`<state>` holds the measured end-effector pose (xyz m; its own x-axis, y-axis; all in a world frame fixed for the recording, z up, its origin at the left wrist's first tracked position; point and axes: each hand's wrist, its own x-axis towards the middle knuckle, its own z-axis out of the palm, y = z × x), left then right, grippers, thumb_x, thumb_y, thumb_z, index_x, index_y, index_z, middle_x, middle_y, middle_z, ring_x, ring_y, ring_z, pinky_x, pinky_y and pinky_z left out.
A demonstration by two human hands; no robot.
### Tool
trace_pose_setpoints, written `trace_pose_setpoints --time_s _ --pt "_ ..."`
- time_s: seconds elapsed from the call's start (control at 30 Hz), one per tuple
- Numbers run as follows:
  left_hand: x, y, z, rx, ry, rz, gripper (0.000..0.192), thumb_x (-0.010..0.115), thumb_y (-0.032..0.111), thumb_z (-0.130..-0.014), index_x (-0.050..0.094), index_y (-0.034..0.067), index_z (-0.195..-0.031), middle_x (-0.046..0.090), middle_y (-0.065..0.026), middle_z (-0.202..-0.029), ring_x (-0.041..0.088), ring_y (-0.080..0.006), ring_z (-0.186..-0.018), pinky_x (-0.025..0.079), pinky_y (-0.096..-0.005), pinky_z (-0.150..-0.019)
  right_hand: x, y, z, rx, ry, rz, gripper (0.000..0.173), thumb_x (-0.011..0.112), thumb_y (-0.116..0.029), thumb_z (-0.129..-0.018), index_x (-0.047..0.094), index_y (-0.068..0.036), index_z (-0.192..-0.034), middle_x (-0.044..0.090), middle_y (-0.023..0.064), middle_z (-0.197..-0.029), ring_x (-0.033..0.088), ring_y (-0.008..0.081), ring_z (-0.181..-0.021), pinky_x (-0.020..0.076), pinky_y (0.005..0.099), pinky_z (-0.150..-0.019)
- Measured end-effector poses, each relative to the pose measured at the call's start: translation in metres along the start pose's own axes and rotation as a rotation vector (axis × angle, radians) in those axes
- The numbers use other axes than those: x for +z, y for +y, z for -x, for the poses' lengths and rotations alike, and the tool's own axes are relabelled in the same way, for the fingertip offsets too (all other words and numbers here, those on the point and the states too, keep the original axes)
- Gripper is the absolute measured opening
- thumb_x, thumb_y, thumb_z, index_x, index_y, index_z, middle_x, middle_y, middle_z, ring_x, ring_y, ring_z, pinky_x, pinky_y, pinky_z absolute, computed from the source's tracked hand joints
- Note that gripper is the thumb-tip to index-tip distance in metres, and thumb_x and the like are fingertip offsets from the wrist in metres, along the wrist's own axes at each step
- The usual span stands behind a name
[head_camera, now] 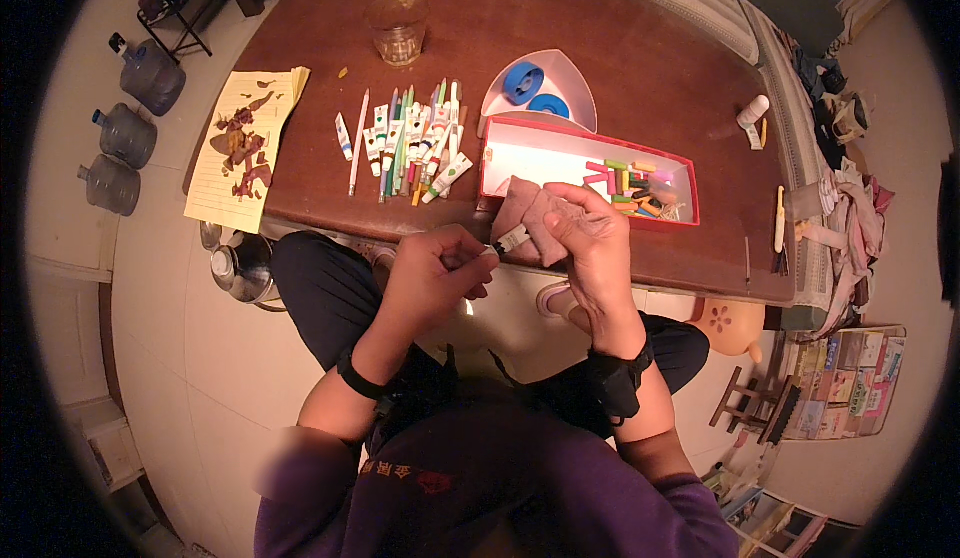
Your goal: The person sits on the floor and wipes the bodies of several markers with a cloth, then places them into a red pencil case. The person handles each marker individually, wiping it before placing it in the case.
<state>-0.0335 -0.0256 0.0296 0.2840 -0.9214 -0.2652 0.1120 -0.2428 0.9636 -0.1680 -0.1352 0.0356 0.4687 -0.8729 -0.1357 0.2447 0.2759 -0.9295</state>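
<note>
My left hand [450, 269] pinches one end of a small white paint tube [513, 239] with a black band. In my right hand [589, 235] is a folded pinkish cloth [534, 217], which lies against the tube's other end. Both hands are over the near edge of the brown table [315, 190]. Left of them lie several paint tubes [448, 177] heaped on coloured pencils [386, 175]. Just beyond the cloth stands a red-edged white box [540, 154], with short crayon-like sticks [634, 187] at its right end.
A clear cup [397, 29] stands at the back. A white tray [574, 82] holds blue rings [523, 82]. Dark reddish scraps [244, 142] lie on a yellow lined notepad [217, 202] at the left. Near the right edge are a white bottle [752, 112] and a cutter-like tool [779, 220].
</note>
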Motion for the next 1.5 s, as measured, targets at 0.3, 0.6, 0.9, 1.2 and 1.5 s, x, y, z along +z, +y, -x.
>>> trace_pose_setpoints --time_s 0.3,0.6,0.9,1.2,1.5 --pt "-0.01 -0.005 -0.003 0.007 0.018 0.141 0.009 0.061 0.006 -0.08 0.057 -0.001 -0.077 0.06 -0.0058 -0.062 0.057 -0.0096 -0.052 0.046 -0.0212 -0.048 -0.041 -0.02 -0.028 -0.171 0.242 0.064 0.017 0.056 0.005 -0.076 0.055 0.004 -0.093 0.061 0.0077 -0.082 0.058 0.0121 -0.068 0.0478 0.0231 -0.059" --pt "-0.046 -0.031 -0.027 0.122 0.421 0.411 0.013 0.057 0.012 -0.085 0.057 0.001 -0.079 0.058 -0.0047 -0.062 0.05 -0.0084 -0.046 0.04 -0.0194 -0.043 -0.161 -0.065 -0.029 -0.393 0.43 -0.085 0.029 0.051 -0.002 -0.083 0.046 0.008 -0.11 0.055 0.0141 -0.102 0.055 0.0194 -0.093 0.0453 0.0296 -0.082" --pt "-0.044 -0.035 -0.038 0.118 0.391 0.488 0.011 0.054 0.01 -0.086 0.057 0.001 -0.083 0.059 -0.0059 -0.067 0.052 -0.0086 -0.051 0.042 -0.0192 -0.048 -0.244 -0.043 -0.033 -0.296 0.576 0.152 0.047 0.055 -0.014 -0.085 0.038 0.001 -0.126 0.05 0.0133 -0.116 0.049 0.018 -0.104 0.0369 0.0284 -0.089" --pt "-0.023 -0.029 -0.046 0.18 0.188 0.566 0.01 0.053 0.008 -0.086 0.055 -0.001 -0.09 0.058 -0.0082 -0.066 0.051 -0.0117 -0.048 0.041 -0.0225 -0.045 -0.109 -0.054 -0.011 -0.564 0.536 0.838 0.023 0.058 -0.014 -0.084 0.059 0.001 -0.101 0.059 0.0096 -0.103 0.057 0.0143 -0.082 0.0445 0.0272 -0.075" --pt "-0.007 -0.01 -0.059 -0.006 -0.055 0.342 0.013 0.054 0.005 -0.084 0.057 -0.001 -0.095 0.059 -0.0062 -0.068 0.055 -0.0117 -0.055 0.044 -0.023 -0.05 0.016 -0.016 -0.04 -0.054 -0.27 0.596 0.02 0.066 -0.002 -0.075 0.057 -0.001 -0.093 0.052 -0.0036 -0.065 0.044 0.0016 -0.057 0.0351 0.0168 -0.051"
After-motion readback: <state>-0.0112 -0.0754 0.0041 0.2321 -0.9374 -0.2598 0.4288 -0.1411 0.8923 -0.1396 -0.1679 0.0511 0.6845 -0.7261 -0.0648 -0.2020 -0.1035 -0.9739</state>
